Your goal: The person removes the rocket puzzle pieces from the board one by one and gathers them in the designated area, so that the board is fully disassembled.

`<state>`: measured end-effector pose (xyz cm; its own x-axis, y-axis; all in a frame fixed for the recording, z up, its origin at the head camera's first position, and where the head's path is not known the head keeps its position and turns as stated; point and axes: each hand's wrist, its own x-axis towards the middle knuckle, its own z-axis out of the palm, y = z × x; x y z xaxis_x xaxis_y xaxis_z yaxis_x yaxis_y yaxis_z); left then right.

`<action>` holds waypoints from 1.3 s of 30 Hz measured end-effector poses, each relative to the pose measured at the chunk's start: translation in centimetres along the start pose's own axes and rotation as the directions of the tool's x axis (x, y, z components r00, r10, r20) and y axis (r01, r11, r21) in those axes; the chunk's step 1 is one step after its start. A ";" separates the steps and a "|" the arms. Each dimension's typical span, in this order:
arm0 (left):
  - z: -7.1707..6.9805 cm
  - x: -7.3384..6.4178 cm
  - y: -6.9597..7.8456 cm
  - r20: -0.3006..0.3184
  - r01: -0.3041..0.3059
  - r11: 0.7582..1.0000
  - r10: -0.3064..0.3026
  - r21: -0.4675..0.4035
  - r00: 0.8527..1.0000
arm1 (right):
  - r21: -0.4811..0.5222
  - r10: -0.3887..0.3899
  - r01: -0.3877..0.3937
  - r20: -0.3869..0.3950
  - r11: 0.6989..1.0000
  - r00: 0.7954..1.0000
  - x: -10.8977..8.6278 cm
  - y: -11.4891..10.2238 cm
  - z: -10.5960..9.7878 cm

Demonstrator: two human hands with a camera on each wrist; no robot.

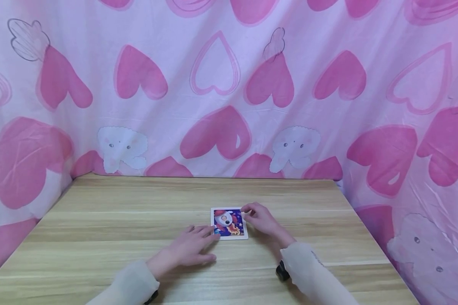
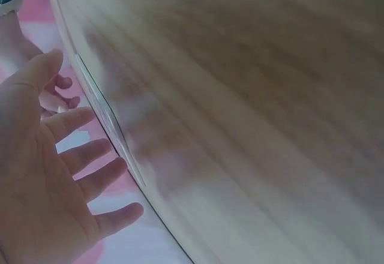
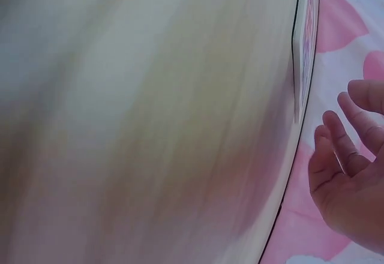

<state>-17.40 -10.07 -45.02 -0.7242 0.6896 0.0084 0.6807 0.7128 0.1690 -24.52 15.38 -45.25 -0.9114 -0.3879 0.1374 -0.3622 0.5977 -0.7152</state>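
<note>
A small flat picture board point(image 1: 229, 231) with a white border lies on the wooden table; its dark blue picture shows a rocket with orange flames and stars. The left wrist view catches its thin edge point(image 2: 108, 117) from the side. My left hand point(image 1: 187, 247) reaches in from the left with fingers outstretched and fingertips right at the board's left edge. At the upper right corner is my right hand point(image 1: 262, 219), its fingers loosely bent. In the right wrist view, nothing shows between the thumb and fingers of this hand point(image 3: 354, 174).
The wooden table point(image 1: 137, 199) stretches around the board on all sides. Pink cloth point(image 1: 168, 114) with hearts and white cartoon animals hangs behind the table and along both sides. A dark band point(image 1: 282, 271) shows at the right wrist below the light sleeve.
</note>
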 end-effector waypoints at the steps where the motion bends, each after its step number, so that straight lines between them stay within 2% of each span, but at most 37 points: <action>1: 0.0 0.1 0.0 0.004 0.004 1.000 -0.004 0.000 1.000 | 0.000 0.007 -0.007 0.013 1.000 1.000 0.2 -0.1 0.1; 5: 0.2 0.4 0.0 0.028 0.024 1.000 -0.024 0.005 0.999 | -0.018 0.014 -0.013 0.050 1.000 0.999 1.1 -0.7 0.8; 9: 0.4 0.6 0.1 0.038 0.034 0.999 -0.034 0.008 0.999 | -0.035 -0.014 0.017 0.086 0.999 0.996 2.0 -0.9 1.5; 13: 0.2 0.6 0.2 0.025 0.027 1.000 -0.027 0.013 0.999 | -0.047 -0.035 0.041 0.114 0.998 0.993 2.8 -1.2 2.2; 20: 0.1 0.6 0.3 0.002 0.010 0.999 -0.010 0.037 1.000 | -0.090 -0.014 0.028 0.153 0.996 0.988 4.0 -1.8 3.3; 25: 0.2 0.7 0.2 -0.015 0.001 0.999 0.000 0.043 1.000 | -0.097 -0.033 0.051 0.180 0.994 0.983 4.7 -2.2 3.7; 32: 0.2 0.8 0.3 0.001 0.011 0.999 -0.011 0.044 1.000 | -0.216 -0.082 0.132 0.226 0.968 0.971 5.7 -2.1 3.9; 39: 0.1 0.8 0.3 0.001 0.013 0.999 -0.014 0.041 1.000 | -0.264 -0.076 0.161 0.305 0.951 0.949 6.2 -2.7 3.6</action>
<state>-17.71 -9.27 -45.09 -0.7332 0.6800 0.0048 0.6749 0.7267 0.1285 -28.47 8.85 -44.97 -0.7780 -0.6279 -0.0242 -0.5429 0.6911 -0.4771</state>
